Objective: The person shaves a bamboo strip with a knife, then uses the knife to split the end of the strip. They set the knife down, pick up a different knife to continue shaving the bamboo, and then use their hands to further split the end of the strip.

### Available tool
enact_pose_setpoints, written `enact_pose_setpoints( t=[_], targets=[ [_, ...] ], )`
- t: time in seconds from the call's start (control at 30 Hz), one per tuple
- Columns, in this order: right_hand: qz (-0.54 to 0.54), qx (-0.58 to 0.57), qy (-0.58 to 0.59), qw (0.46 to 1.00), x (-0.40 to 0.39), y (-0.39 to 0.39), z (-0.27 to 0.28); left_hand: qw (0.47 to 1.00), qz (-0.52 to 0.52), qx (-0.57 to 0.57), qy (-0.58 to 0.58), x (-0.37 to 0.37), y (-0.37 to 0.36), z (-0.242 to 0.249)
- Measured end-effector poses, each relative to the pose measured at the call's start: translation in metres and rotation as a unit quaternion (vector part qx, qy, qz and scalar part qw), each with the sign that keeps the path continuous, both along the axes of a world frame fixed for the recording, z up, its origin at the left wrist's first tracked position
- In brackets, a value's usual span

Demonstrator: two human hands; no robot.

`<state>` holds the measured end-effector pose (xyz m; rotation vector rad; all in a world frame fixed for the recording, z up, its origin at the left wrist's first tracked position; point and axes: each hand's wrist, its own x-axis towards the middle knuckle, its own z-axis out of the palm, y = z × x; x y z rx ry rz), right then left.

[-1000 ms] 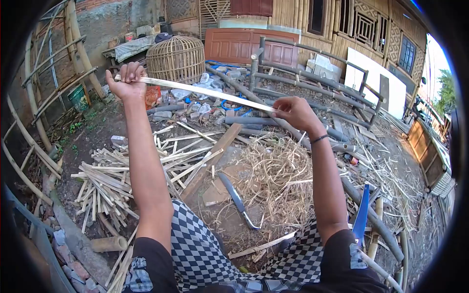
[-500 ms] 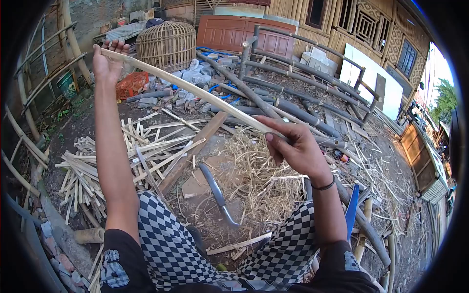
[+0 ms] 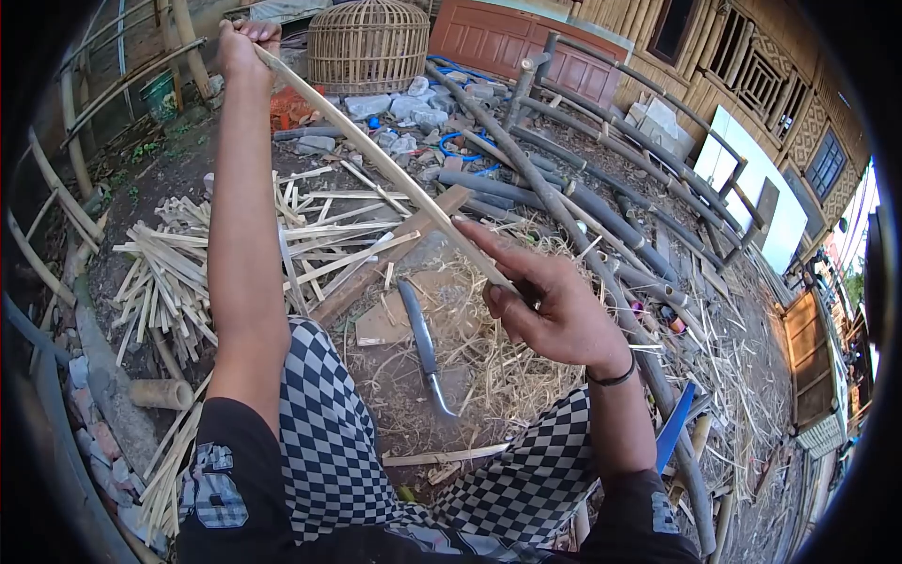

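Observation:
A long, pale bamboo strip [image 3: 376, 155] slants across the view between my two hands. At the far upper left, my left hand [image 3: 250, 49] is closed around one end, its arm stretched out. My right hand [image 3: 554, 305] pinches the near end between thumb and fingers, with the index finger lying along the strip. On the ground below lies a machete-like knife [image 3: 419, 331], its curved handle toward me, touched by neither hand. Shavings [image 3: 489, 348] lie under my right hand. Left of the knife is a heap of split strips [image 3: 174, 273].
A wooden plank [image 3: 362, 273] lies beside the heap. Bamboo poles [image 3: 601, 207] and a pole rack [image 3: 648, 155] stand beyond. A woven bamboo cage [image 3: 366, 52] is at the back among stones [image 3: 423, 108]. A blue blade-like object [image 3: 674, 434] leans near my right knee.
My left hand, open under the strip's end before, is now closed around it. The strip slants more steeply, and the view has turned, shifting the background right and upward.

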<state>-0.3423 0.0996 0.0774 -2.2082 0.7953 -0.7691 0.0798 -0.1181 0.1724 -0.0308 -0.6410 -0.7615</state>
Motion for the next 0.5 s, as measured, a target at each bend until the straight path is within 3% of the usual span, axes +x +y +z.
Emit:
enact_pose_setpoints(
  t=[0.07,0.13,0.27,0.3,0.33,0.4,0.5],
  targets=[
    [-0.004,-0.141,0.015,0.99,0.001,-0.003,-0.006,1.0,0.001,0.011,-0.002,0.003,-0.007,-0.004],
    [0.0,-0.149,0.002,0.989,0.003,-0.003,-0.008,0.997,-0.06,-0.047,-0.027,0.027,-0.029,-0.009],
    [-0.015,-0.128,0.028,0.991,0.007,0.002,-0.005,0.996,-0.07,-0.039,-0.03,0.037,-0.037,-0.009],
    [-0.009,-0.147,0.013,0.989,0.008,0.001,-0.006,0.96,-0.168,-0.2,-0.099,0.037,-0.037,-0.018],
    [-0.007,-0.144,0.014,0.989,0.009,0.003,-0.005,0.961,-0.167,-0.198,-0.097,0.037,-0.039,-0.021],
    [-0.029,-0.103,0.022,0.994,0.011,0.008,0.0,0.997,-0.014,-0.025,0.073,0.021,-0.032,-0.014],
    [-0.041,-0.029,0.007,0.999,0.006,0.007,-0.006,0.997,-0.013,-0.006,0.073,0.016,-0.027,-0.009]
  ],
)
